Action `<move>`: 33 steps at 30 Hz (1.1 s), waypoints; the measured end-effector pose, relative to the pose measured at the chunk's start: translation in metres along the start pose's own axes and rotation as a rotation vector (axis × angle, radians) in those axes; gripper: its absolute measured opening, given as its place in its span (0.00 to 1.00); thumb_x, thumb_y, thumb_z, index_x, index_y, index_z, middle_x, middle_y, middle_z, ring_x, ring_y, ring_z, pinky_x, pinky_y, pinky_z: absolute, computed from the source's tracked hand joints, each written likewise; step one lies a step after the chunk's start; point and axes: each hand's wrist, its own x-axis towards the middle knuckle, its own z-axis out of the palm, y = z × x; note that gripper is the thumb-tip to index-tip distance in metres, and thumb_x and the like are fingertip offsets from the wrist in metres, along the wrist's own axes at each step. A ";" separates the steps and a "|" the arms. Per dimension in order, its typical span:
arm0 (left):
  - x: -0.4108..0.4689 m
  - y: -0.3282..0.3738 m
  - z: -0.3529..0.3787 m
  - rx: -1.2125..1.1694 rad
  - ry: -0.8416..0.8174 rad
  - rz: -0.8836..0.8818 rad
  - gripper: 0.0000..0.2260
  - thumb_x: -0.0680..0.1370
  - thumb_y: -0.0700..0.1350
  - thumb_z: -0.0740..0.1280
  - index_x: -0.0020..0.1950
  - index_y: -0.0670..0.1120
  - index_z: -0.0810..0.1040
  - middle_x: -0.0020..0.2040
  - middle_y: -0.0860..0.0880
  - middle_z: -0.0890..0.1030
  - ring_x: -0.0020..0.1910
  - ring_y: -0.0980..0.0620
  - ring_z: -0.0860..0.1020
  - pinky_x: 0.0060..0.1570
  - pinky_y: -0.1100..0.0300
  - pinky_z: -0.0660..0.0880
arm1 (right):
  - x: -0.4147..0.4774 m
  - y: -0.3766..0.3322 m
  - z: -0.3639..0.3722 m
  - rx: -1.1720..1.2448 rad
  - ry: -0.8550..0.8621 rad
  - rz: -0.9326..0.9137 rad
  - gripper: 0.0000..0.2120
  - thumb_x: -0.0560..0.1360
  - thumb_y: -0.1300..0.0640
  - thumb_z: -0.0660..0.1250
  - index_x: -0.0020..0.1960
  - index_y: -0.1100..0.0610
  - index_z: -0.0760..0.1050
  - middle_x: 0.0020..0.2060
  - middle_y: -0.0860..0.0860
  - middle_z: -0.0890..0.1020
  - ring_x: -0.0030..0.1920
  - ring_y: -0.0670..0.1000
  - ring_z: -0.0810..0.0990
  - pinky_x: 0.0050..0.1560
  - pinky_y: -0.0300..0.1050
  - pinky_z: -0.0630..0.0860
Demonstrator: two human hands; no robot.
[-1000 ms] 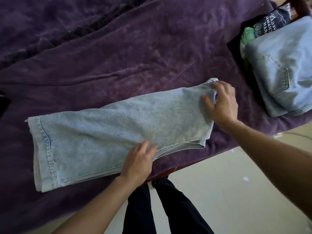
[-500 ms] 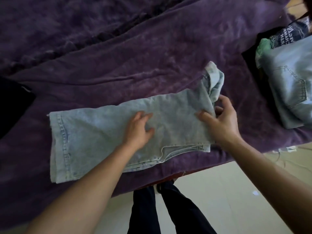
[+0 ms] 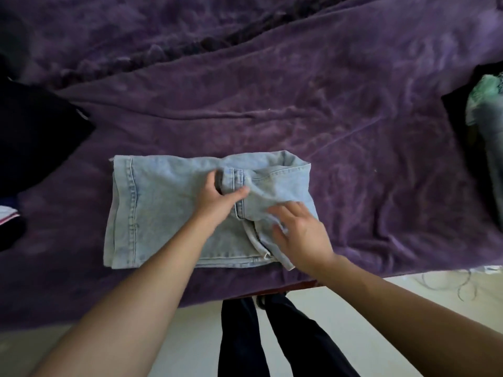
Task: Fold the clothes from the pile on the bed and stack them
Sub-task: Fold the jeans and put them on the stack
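One wide-angle head camera looks forward and steeply down from above the near edge of the bed, close over the jeans (image 3: 163, 213) at centre, with the purple blanket (image 3: 326, 104) filling the top and the floor (image 3: 196, 338) and the wearer's legs (image 3: 239, 336) along the bottom.

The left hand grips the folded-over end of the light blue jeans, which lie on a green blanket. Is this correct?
Not quite: the blanket is purple, not green, as the head view shows. The left hand does grip the folded-over end of the light blue jeans.
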 end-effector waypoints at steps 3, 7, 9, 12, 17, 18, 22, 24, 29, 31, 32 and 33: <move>0.009 0.022 0.024 0.020 0.180 0.159 0.13 0.67 0.39 0.74 0.46 0.51 0.75 0.39 0.56 0.78 0.35 0.59 0.74 0.39 0.62 0.72 | 0.004 0.019 -0.005 -0.188 0.010 -0.034 0.25 0.74 0.55 0.67 0.70 0.52 0.70 0.71 0.55 0.69 0.71 0.59 0.66 0.56 0.56 0.74; 0.034 0.031 0.013 0.032 0.425 0.288 0.09 0.68 0.41 0.71 0.38 0.51 0.71 0.36 0.53 0.78 0.34 0.55 0.74 0.37 0.57 0.74 | 0.034 0.034 0.004 -0.267 0.055 -0.057 0.30 0.78 0.47 0.61 0.77 0.53 0.58 0.77 0.59 0.56 0.77 0.59 0.54 0.67 0.59 0.63; 0.042 0.016 0.004 0.103 0.424 0.163 0.09 0.70 0.41 0.73 0.44 0.45 0.73 0.41 0.48 0.78 0.38 0.50 0.75 0.44 0.51 0.77 | 0.056 0.044 0.015 -0.329 -0.107 -0.034 0.31 0.81 0.43 0.53 0.79 0.52 0.48 0.79 0.56 0.47 0.78 0.55 0.45 0.72 0.61 0.56; 0.046 0.004 -0.001 0.275 0.369 0.084 0.23 0.70 0.45 0.75 0.62 0.44 0.72 0.56 0.44 0.78 0.55 0.44 0.77 0.54 0.52 0.73 | 0.077 0.064 0.029 -0.442 -0.303 -0.012 0.31 0.82 0.41 0.46 0.78 0.48 0.38 0.78 0.51 0.37 0.77 0.50 0.36 0.73 0.64 0.51; 0.035 0.021 -0.002 0.981 0.393 0.715 0.29 0.74 0.48 0.70 0.73 0.50 0.66 0.76 0.39 0.60 0.72 0.36 0.61 0.64 0.41 0.65 | 0.063 0.068 0.022 -0.482 -0.264 -0.073 0.34 0.79 0.37 0.48 0.78 0.48 0.39 0.78 0.54 0.38 0.77 0.54 0.37 0.72 0.64 0.52; 0.035 0.019 -0.002 1.016 0.291 0.739 0.27 0.76 0.50 0.67 0.74 0.50 0.66 0.77 0.40 0.57 0.75 0.36 0.57 0.68 0.41 0.61 | 0.050 0.070 0.022 -0.477 -0.265 -0.074 0.35 0.78 0.35 0.48 0.78 0.47 0.39 0.78 0.55 0.38 0.77 0.55 0.37 0.72 0.64 0.51; 0.036 -0.009 0.000 1.104 -0.093 0.398 0.30 0.81 0.60 0.53 0.79 0.50 0.48 0.79 0.44 0.40 0.77 0.44 0.38 0.75 0.48 0.50 | -0.009 0.086 0.027 -0.527 -0.462 -0.057 0.38 0.74 0.28 0.40 0.77 0.43 0.33 0.75 0.52 0.29 0.76 0.57 0.33 0.74 0.64 0.49; 0.035 -0.018 0.005 1.132 -0.111 0.405 0.31 0.81 0.61 0.50 0.79 0.50 0.43 0.78 0.45 0.36 0.76 0.44 0.33 0.74 0.48 0.50 | -0.017 0.092 0.026 -0.474 -0.484 -0.036 0.38 0.73 0.27 0.42 0.77 0.41 0.36 0.75 0.50 0.29 0.77 0.55 0.35 0.75 0.61 0.49; 0.043 -0.023 0.015 1.030 -0.079 0.570 0.28 0.82 0.56 0.51 0.79 0.47 0.49 0.78 0.42 0.39 0.76 0.43 0.34 0.74 0.51 0.40 | 0.018 0.077 0.011 0.268 0.011 0.440 0.32 0.68 0.33 0.66 0.69 0.39 0.63 0.67 0.40 0.69 0.58 0.40 0.74 0.57 0.48 0.74; 0.050 -0.027 0.017 1.042 -0.078 0.578 0.28 0.82 0.56 0.51 0.79 0.47 0.49 0.79 0.42 0.40 0.76 0.43 0.35 0.75 0.49 0.42 | 0.040 0.068 0.012 0.479 0.063 0.642 0.35 0.67 0.36 0.71 0.69 0.46 0.65 0.58 0.42 0.77 0.53 0.43 0.78 0.53 0.47 0.78; 0.052 -0.029 0.017 1.043 -0.085 0.571 0.28 0.82 0.57 0.50 0.79 0.48 0.49 0.79 0.43 0.40 0.76 0.44 0.35 0.75 0.48 0.44 | 0.050 0.065 0.014 0.518 0.022 0.703 0.33 0.67 0.40 0.73 0.68 0.50 0.68 0.56 0.44 0.79 0.52 0.47 0.79 0.53 0.49 0.79; 0.054 -0.031 0.016 1.034 -0.093 0.566 0.28 0.82 0.57 0.50 0.79 0.49 0.48 0.79 0.44 0.40 0.77 0.45 0.35 0.74 0.48 0.46 | 0.057 0.062 0.017 0.569 -0.008 0.749 0.29 0.68 0.45 0.75 0.64 0.53 0.71 0.54 0.47 0.80 0.51 0.49 0.81 0.51 0.49 0.80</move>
